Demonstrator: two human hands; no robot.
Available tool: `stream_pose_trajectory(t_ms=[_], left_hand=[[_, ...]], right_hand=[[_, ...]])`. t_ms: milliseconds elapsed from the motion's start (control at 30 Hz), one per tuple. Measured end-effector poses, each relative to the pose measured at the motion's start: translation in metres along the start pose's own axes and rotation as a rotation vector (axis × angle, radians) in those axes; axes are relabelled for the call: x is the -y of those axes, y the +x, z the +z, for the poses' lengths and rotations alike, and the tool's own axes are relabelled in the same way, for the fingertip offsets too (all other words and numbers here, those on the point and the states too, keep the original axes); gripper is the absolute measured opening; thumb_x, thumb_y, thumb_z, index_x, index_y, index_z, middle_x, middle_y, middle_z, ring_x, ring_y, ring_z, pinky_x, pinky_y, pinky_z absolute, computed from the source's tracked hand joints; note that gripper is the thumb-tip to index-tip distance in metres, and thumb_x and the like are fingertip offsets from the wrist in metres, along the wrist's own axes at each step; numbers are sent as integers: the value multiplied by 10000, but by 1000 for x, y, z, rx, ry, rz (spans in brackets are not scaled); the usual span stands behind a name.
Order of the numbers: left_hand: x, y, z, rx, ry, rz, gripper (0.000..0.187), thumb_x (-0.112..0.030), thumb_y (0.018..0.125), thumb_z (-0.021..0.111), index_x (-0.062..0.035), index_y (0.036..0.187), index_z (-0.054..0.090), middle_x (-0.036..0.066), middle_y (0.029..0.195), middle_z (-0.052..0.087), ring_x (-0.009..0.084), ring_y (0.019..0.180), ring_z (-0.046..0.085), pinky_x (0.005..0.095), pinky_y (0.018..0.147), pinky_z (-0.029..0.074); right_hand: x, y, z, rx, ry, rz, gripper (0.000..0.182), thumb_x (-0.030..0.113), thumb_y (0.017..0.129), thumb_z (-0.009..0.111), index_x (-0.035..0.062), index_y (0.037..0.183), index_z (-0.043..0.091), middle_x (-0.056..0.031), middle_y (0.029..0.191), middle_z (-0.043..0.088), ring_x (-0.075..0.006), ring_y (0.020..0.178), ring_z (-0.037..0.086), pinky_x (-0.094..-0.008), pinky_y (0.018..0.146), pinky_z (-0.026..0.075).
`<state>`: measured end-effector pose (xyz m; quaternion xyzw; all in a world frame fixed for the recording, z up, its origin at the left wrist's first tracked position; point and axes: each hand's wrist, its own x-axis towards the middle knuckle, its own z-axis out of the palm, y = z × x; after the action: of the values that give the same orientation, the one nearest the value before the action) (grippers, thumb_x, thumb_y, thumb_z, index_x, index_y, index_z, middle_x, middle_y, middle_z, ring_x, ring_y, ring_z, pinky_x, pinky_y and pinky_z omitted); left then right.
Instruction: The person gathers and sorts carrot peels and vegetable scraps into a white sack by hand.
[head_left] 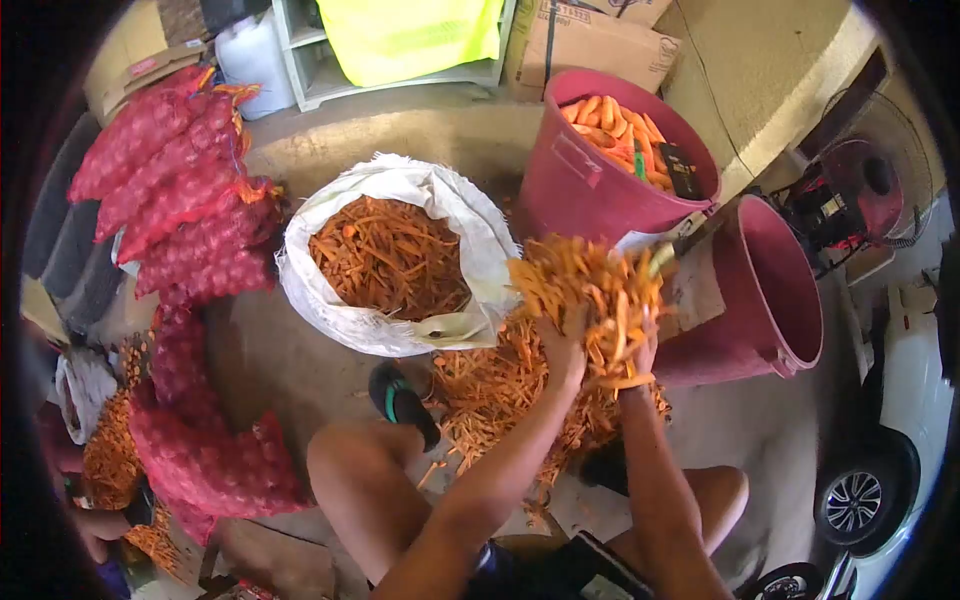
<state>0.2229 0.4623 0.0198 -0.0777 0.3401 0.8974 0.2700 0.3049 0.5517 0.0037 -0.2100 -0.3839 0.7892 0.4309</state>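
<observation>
Head view, carrot peelings (590,295): a loose bundle raised over the floor pile (490,390), just right of the white sack (307,275).
Left hand (562,350): cupped against the bundle's near left side, supporting it; finger spread hidden.
Right hand (642,352): cupped around the near right side, sharing the hold; fingers mostly buried, spread unclear.
Spill risk: loose strips overhang both hands; a tilt or widening gap could shed them.
Sack risk: its soft, uneven rim could fold if bumped, scattering peelings.
Sack contents: peelings, well heaped.
Far bucket (560,185): peeled carrots (610,120).
Right bucket (725,325): bottom hidden; contents unclear.
</observation>
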Motion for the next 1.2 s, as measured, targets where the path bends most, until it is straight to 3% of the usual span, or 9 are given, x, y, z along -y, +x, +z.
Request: stream_pose_trajectory(t_ms=[67, 233, 300, 467, 600, 767, 867, 1000, 1200], left_hand=[[19, 44, -51, 57, 744, 509, 448, -136, 917, 632, -5, 1316, 477, 147, 1315, 496, 292, 1158, 535, 409, 945, 472], [-73, 124, -67, 124, -286, 179, 687, -554, 976, 423, -127, 1500, 300, 93, 1406, 459, 269, 1267, 489, 409, 1057, 447], [-108, 175, -96, 278, -578, 283, 751, -623, 952, 431, -120, 1496, 310, 89, 1451, 420, 281, 1296, 459, 454, 1074, 423], [-199, 196, -84, 3, -494, 253, 720, -606, 963, 407, -132, 1497, 316, 118, 1485, 375, 308, 1346, 385, 489, 1094, 367], [-191, 188, -83, -248, -203, 144, 577, -470, 990, 417, -122, 1449, 385, 107, 1406, 443, 287, 1242, 450, 462, 1026, 389], [-174, 175, -115, -345, 449, -40, 468, -373, 945, 545, -102, 1323, 490, 29, 1277, 526, 206, 1125, 505, 368, 875, 423], [-205, 188, -160, -136, 1079, 375, 580, -243, 845, 686, -18, 1339, 482, 156, 1319, 510, 304, 1136, 530, 422, 935, 436], [-305, 175, -146, -186, 1497, 941, 747, -200, 748, 784, 25, 1376, 447, 275, 1370, 462, 375, 1191, 520, 437, 1017, 417], [-309, 190, -185, -640, 1562, 690, 700, -237, 810, 735, 18, 1385, 428, 231, 1306, 518, 329, 1195, 527, 454, 993, 444]], right_hand=[[-5, 23, 63, 9, -422, -107, 458, 321, 967, 626, 23, 1301, 526, -81, 1216, 597, -211, 1088, 594, -326, 937, 494], [-88, 68, 205, 359, -1461, -615, 465, 411, 919, 658, 37, 1191, 621, -153, 1155, 606, -318, 1066, 580, -405, 984, 437], [-152, 91, 247, 488, -1554, -409, 519, 451, 898, 667, 55, 1230, 614, -169, 1139, 617, -341, 1090, 568, -402, 1019, 416], [-180, 123, 276, 510, -678, 30, 523, 446, 920, 643, 43, 1253, 620, -159, 1236, 626, -232, 1175, 568, -320, 1022, 422], [-163, 104, 140, 419, -1254, 164, 529, 452, 923, 635, 33, 1245, 627, -125, 1159, 669, -181, 1053, 630, -310, 922, 489], [-178, 12, 11, 204, -1191, 602, 587, 435, 917, 661, 41, 1337, 548, -145, 1241, 623, -228, 1053, 631, -362, 875, 535], [-178, -16, 32, -10, -705, 987, 630, 479, 938, 595, 125, 1438, 449, -119, 1432, 468, -289, 1275, 455, -408, 1023, 432], [-241, -1, -6, 33, -479, 996, 660, 435, 974, 532, 159, 1526, 298, -125, 1549, 315, -339, 1390, 321, -469, 1127, 332], [-240, 49, 97, -309, -658, 877, 644, 337, 986, 542, 107, 1528, 280, -191, 1476, 415, -389, 1286, 474, -496, 1054, 423]])
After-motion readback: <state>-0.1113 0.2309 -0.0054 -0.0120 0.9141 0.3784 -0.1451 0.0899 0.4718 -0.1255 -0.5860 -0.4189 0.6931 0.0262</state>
